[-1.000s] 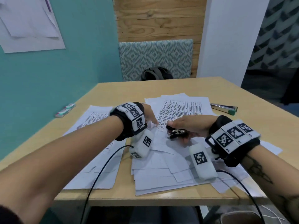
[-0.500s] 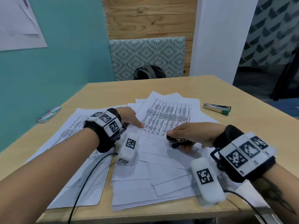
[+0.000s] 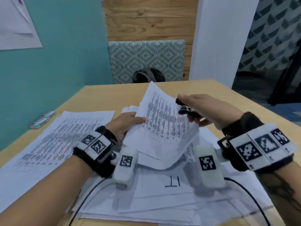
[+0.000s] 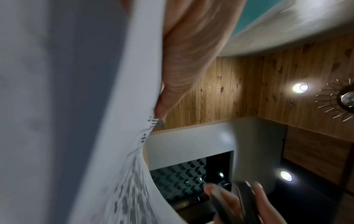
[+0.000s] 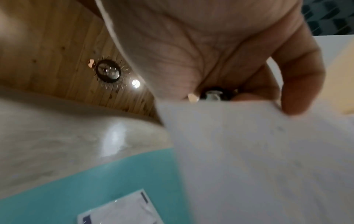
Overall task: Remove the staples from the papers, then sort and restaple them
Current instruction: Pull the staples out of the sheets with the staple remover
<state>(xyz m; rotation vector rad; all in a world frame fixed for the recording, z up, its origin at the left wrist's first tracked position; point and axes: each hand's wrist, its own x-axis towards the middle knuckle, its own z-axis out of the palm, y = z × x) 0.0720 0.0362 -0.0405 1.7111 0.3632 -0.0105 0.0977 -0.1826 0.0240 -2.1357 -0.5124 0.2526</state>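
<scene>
Head view: printed sheets [image 3: 164,128] raised off the paper pile [image 3: 162,198] on the wooden table [image 3: 228,88], pinched at the left edge by the left hand [image 3: 121,126], thumb on top. Right hand [image 3: 206,110] level with the sheets' right edge, fingers clenched around a black staple remover [image 3: 185,110], its jaws aimed left at the page. Long axis of the sheets running away from the body, far corner curled upward. Staple itself too small to locate; likely next, a bite at a stapled corner, right hand nearer.
</scene>
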